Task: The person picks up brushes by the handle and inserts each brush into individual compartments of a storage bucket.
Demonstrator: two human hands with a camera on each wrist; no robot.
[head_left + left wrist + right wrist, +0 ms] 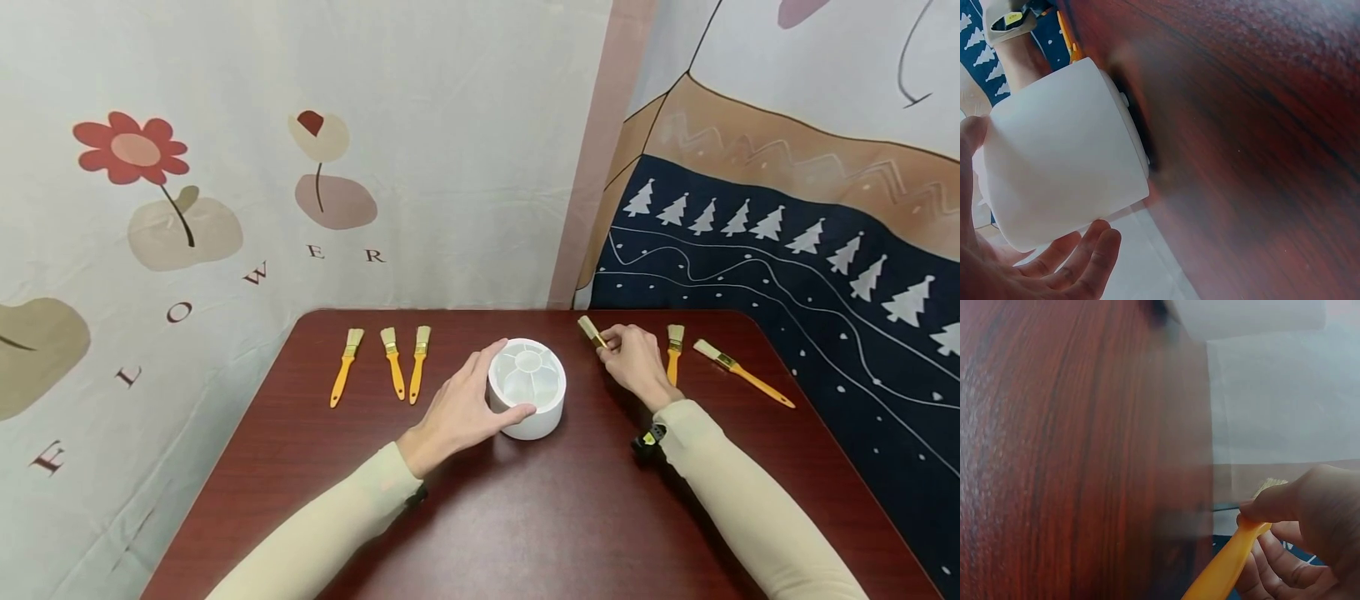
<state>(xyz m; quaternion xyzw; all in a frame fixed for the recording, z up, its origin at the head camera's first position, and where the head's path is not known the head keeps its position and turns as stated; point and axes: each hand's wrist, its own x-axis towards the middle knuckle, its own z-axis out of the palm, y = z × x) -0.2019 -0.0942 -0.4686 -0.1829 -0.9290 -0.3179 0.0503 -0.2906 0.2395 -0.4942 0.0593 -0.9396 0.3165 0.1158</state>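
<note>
A white round holder (536,423) with several compartments inside stands at the middle of the table. My left hand (459,410) grips it from the left, thumb at the near side and fingers round the far side. In the left wrist view its smooth white wall (1060,156) lies between thumb and fingers. To the right of the holder, my right hand (633,360) pinches a paintbrush (589,328) with pale bristles pointing up and left. Its yellow handle (1224,567) shows below the thumb in the right wrist view.
Three yellow-handled paintbrushes lie at the table's left: one apart (344,375), and a pair (394,367). Right of my right hand are another upright-lying brush (674,343) and a slanted one (750,380). Printed cloth (465,167) hangs behind the dark red table (555,525).
</note>
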